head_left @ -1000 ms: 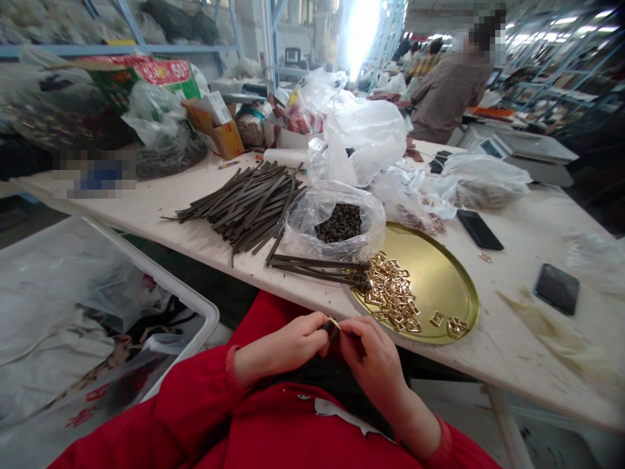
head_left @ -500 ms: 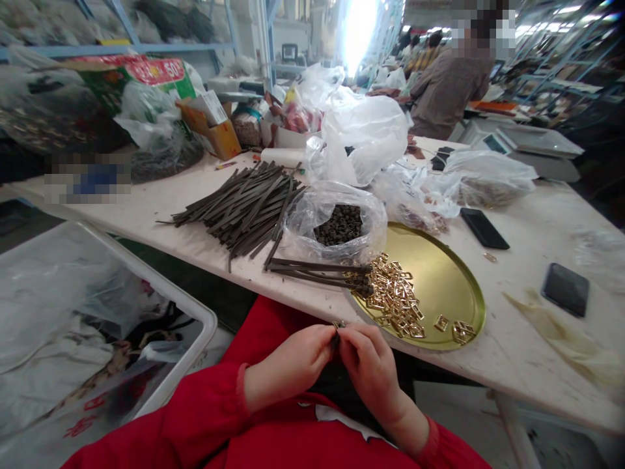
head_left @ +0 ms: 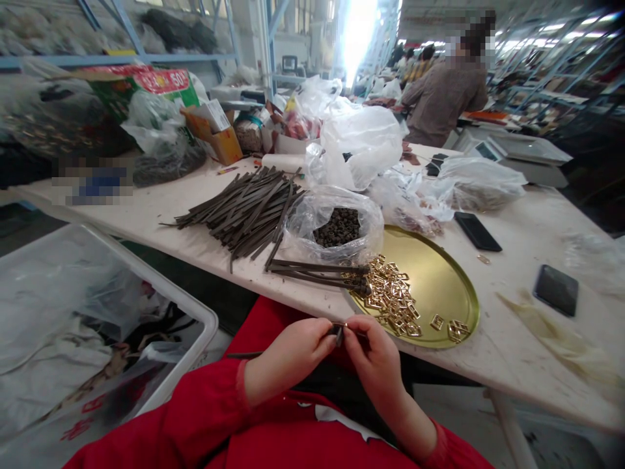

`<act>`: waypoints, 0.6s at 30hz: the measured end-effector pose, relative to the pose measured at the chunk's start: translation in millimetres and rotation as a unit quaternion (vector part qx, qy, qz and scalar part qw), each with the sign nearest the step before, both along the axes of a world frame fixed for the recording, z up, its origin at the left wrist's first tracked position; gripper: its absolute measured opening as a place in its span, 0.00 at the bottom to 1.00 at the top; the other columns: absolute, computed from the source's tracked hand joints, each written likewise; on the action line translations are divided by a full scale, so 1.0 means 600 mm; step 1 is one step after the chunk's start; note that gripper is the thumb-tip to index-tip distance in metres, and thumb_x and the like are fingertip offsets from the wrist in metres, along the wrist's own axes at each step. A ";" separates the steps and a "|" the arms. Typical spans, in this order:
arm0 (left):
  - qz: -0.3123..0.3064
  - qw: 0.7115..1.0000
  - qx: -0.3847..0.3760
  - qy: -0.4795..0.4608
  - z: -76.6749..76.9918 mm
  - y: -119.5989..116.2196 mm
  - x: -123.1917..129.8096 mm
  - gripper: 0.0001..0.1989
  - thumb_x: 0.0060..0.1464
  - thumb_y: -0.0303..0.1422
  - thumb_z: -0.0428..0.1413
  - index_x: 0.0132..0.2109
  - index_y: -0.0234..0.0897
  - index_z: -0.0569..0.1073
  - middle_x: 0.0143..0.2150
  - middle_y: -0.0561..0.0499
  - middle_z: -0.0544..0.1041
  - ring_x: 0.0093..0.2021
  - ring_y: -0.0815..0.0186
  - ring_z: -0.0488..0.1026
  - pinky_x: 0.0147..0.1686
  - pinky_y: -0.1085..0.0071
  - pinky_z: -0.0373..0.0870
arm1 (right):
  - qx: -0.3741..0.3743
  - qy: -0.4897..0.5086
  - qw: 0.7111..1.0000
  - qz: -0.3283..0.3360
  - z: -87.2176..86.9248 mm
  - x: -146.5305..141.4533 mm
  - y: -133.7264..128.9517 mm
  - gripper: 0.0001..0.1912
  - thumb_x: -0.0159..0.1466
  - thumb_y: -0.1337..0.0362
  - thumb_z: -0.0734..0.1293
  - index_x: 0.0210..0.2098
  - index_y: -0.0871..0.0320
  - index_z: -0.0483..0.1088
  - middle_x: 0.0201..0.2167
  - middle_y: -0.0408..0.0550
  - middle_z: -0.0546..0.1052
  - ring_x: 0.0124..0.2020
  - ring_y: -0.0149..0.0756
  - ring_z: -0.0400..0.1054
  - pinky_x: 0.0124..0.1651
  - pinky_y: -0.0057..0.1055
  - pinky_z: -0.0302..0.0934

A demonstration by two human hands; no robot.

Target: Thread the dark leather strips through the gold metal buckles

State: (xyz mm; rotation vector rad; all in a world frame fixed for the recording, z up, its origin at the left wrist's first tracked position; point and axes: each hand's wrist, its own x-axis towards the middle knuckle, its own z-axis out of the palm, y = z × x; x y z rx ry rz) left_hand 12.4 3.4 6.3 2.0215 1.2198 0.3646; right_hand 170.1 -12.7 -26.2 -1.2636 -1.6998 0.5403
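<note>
Now, nearer than the tray (head_left: 444, 280), the left hand (head_left: 297, 352) and right hand (head_left: 375, 355) pinch a dark strap (head_left: 244, 355) at the fingertips. Unlike the previous frame, a tail shows past the left wrist; suggests re-angling, handling mid-step. Buckles (head_left: 390, 296) on the tray, loose straps (head_left: 249, 208) left of it: seemingly unchanged.

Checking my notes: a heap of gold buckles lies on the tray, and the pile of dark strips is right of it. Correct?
Wrong side: the head view shows the pile of dark strips left of the tray holding the heap of gold buckles.
</note>
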 end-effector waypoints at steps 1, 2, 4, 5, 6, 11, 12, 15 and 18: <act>0.008 1.000 0.007 0.016 0.002 -0.001 0.001 0.13 0.59 0.34 0.44 0.32 0.34 0.68 0.30 0.51 0.73 0.28 0.68 0.67 0.27 0.74 0.59 | -0.030 0.020 0.999 -0.005 0.003 -0.001 -0.002 0.03 0.60 0.65 0.62 0.32 0.56 0.66 0.27 0.44 0.72 0.28 0.33 0.68 0.31 0.29 0.64; 0.015 0.999 0.015 0.027 0.004 -0.002 0.002 0.13 0.59 0.35 0.44 0.32 0.34 0.69 0.29 0.51 0.73 0.28 0.68 0.67 0.26 0.74 0.58 | -0.059 0.041 0.997 -0.010 0.006 -0.002 -0.003 0.04 0.61 0.63 0.61 0.32 0.56 0.67 0.27 0.44 0.72 0.27 0.33 0.68 0.30 0.28 0.64; 0.024 0.999 0.027 0.040 0.009 -0.005 0.004 0.14 0.60 0.36 0.43 0.32 0.35 0.69 0.30 0.51 0.74 0.28 0.67 0.68 0.26 0.73 0.58 | -0.105 0.081 0.991 -0.013 0.011 -0.005 -0.004 0.07 0.61 0.61 0.61 0.33 0.56 0.67 0.26 0.44 0.73 0.27 0.33 0.68 0.30 0.28 0.64; 0.028 0.998 0.031 0.043 0.011 -0.006 0.005 0.14 0.60 0.36 0.43 0.33 0.35 0.69 0.30 0.51 0.74 0.28 0.67 0.69 0.27 0.73 0.58 | -0.122 0.099 0.988 -0.013 0.013 -0.006 -0.004 0.07 0.61 0.60 0.61 0.33 0.57 0.68 0.26 0.44 0.73 0.28 0.33 0.68 0.30 0.28 0.64; 0.031 0.998 0.033 0.045 0.013 -0.008 0.006 0.13 0.60 0.36 0.43 0.33 0.35 0.69 0.31 0.51 0.74 0.29 0.66 0.69 0.27 0.73 0.58 | -0.136 0.113 0.984 -0.012 0.014 -0.007 -0.003 0.08 0.61 0.60 0.61 0.34 0.57 0.68 0.27 0.44 0.74 0.28 0.33 0.68 0.31 0.28 0.64; 0.038 0.995 0.060 0.075 0.009 -0.012 0.005 0.12 0.60 0.35 0.43 0.36 0.36 0.69 0.33 0.50 0.76 0.31 0.64 0.72 0.27 0.73 0.60 | -0.159 0.129 0.979 -0.010 0.011 -0.011 -0.001 0.08 0.61 0.59 0.61 0.35 0.57 0.68 0.27 0.44 0.74 0.28 0.34 0.69 0.31 0.28 0.65; 0.037 0.993 0.069 0.087 0.007 -0.011 0.005 0.12 0.60 0.36 0.43 0.35 0.36 0.69 0.32 0.50 0.76 0.31 0.64 0.72 0.27 0.73 0.60 | -0.153 0.118 0.981 -0.013 0.009 -0.012 -0.001 0.08 0.61 0.59 0.61 0.35 0.57 0.68 0.28 0.44 0.75 0.28 0.34 0.69 0.31 0.29 0.65; 0.034 0.988 0.099 0.117 -0.001 -0.009 0.005 0.13 0.60 0.36 0.42 0.35 0.36 0.69 0.31 0.50 0.75 0.30 0.63 0.72 0.27 0.72 0.62 | -0.121 0.059 0.991 -0.014 0.004 -0.012 -0.001 0.08 0.61 0.61 0.60 0.36 0.56 0.68 0.29 0.46 0.75 0.29 0.35 0.70 0.33 0.30 0.65; 0.025 0.982 0.129 0.137 -0.009 -0.006 0.003 0.13 0.60 0.35 0.43 0.36 0.36 0.69 0.33 0.49 0.76 0.32 0.62 0.73 0.29 0.71 0.65 | -0.072 -0.009 0.997 -0.005 0.000 -0.009 0.001 0.07 0.61 0.63 0.60 0.36 0.56 0.69 0.30 0.47 0.76 0.31 0.36 0.70 0.35 0.32 0.65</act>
